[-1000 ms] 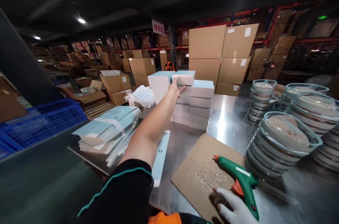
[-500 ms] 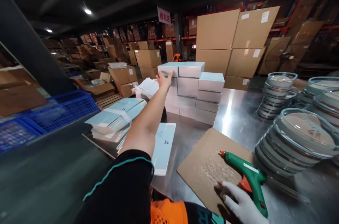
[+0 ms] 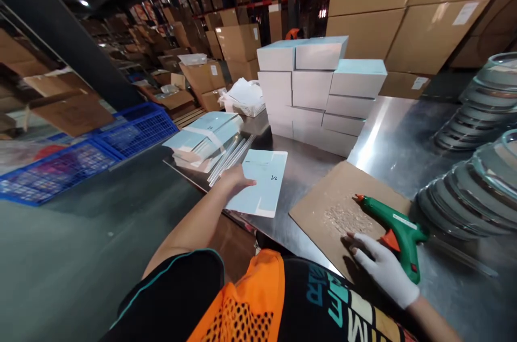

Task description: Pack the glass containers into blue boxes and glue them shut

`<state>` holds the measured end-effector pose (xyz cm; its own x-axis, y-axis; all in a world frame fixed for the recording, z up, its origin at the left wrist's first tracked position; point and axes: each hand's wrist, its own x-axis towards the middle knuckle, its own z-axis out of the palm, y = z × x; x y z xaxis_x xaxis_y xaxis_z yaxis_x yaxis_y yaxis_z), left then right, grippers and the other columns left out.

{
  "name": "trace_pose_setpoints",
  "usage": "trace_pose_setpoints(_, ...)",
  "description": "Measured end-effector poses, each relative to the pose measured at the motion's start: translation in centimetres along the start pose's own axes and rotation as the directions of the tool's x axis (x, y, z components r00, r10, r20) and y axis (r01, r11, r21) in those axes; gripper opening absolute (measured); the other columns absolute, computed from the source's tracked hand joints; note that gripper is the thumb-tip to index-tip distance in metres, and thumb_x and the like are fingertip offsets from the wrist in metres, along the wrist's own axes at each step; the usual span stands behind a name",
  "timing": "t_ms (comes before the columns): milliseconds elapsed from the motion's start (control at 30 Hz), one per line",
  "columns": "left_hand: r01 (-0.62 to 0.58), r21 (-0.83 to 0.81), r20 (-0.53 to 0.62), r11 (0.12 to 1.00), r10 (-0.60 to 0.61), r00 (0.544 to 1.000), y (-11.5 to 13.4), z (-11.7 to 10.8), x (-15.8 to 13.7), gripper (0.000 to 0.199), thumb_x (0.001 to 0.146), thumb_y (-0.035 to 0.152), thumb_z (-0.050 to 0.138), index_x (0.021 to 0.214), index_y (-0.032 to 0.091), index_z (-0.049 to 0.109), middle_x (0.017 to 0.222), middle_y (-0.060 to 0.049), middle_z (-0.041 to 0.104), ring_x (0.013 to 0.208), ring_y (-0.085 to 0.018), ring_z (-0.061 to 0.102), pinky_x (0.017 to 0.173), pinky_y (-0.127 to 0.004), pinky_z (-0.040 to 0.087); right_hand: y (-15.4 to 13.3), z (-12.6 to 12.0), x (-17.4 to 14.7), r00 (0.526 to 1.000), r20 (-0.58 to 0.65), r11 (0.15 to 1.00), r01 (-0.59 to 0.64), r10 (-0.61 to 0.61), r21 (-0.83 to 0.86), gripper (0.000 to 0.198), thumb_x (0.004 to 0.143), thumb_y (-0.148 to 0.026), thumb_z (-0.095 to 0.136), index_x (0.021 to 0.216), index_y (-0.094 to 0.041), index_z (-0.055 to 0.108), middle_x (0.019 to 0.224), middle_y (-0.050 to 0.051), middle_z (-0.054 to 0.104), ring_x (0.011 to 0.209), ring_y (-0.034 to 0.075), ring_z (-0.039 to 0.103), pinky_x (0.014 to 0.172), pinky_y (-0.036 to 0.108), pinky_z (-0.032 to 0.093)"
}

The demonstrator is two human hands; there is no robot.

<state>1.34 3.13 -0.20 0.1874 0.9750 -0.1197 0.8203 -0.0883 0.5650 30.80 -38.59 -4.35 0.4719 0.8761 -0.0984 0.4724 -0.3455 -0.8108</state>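
Observation:
My bare left hand [image 3: 235,180] is at the left edge of a flat light blue board [image 3: 264,183] with a dark mark. Its thumb lies on top; the other fingers are mostly hidden. Just behind that hand, clear strips [image 3: 231,159] lie beside a banded stack of light blue boards [image 3: 202,137]. My right hand [image 3: 379,266], in a white glove with bare fingertips, rests with fingers apart on a brown cardboard sheet [image 3: 323,207] and holds nothing. Beside it lies a green glue gun [image 3: 398,223] with an orange trigger, its tip over scattered dried glue bits [image 3: 347,218].
White boxes [image 3: 311,89] with light blue tops are piled at the table's back. Stacked glass-rimmed dishes [image 3: 468,202] stand at the right. A white basket [image 3: 254,107] holds papers behind the boards. Blue crates [image 3: 137,129] and large cartons [image 3: 363,35] stand beyond the table.
My left hand has come back from the top of the white box pile to the light blue board. The view has tilted down; my right hand stays by the glue gun.

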Motion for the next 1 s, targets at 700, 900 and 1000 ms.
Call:
trace_pose_setpoints(700, -0.061, -0.926, 0.337, 0.372, 0.889, 0.309, 13.2, 1.2, -18.4, 0.125, 0.064, 0.08, 0.092, 0.167, 0.025, 0.045, 0.151, -0.022, 0.064, 0.135, -0.047, 0.064, 0.109, -0.056, 0.056, -9.2, -2.0, 1.9, 0.952, -0.253, 0.777, 0.288, -0.17, 0.56, 0.13, 0.075, -0.098, 0.067, 0.173, -0.022, 0.031, 0.177, 0.023, 0.034, 0.165, 0.04, 0.034, 0.136, 0.058, 0.027)
trace_pose_setpoints(900, -0.214, -0.929, 0.15, 0.302, 0.835, 0.529, 15.0, 4.2, -18.9, 0.174, 0.041, 0.079, 0.101, 0.177, 0.028, 0.007, 0.162, -0.025, 0.051, 0.145, -0.05, 0.054, 0.116, -0.062, 0.049, -11.2, -2.2, -2.1, 0.925, -0.282, 0.752, 0.372, -0.253, 0.544, 0.128, 0.078, -0.096, 0.066, 0.176, -0.023, 0.028, 0.173, 0.022, 0.042, 0.162, 0.043, 0.039, 0.133, 0.061, 0.033)
trace_pose_setpoints(1000, -0.239, -0.923, 0.149, 0.301, 0.853, 0.5, 14.6, 4.6, -19.1, 0.145, 0.052, 0.078, 0.099, 0.169, 0.02, 0.035, 0.149, -0.024, 0.063, 0.136, -0.046, 0.061, 0.11, -0.055, 0.055, -10.9, -2.1, -1.4, 0.912, -0.336, 0.766, 0.388, -0.237, 0.513, 0.13, 0.078, -0.092, 0.072, 0.176, -0.02, 0.027, 0.171, 0.023, 0.045, 0.158, 0.041, 0.046, 0.131, 0.057, 0.039)
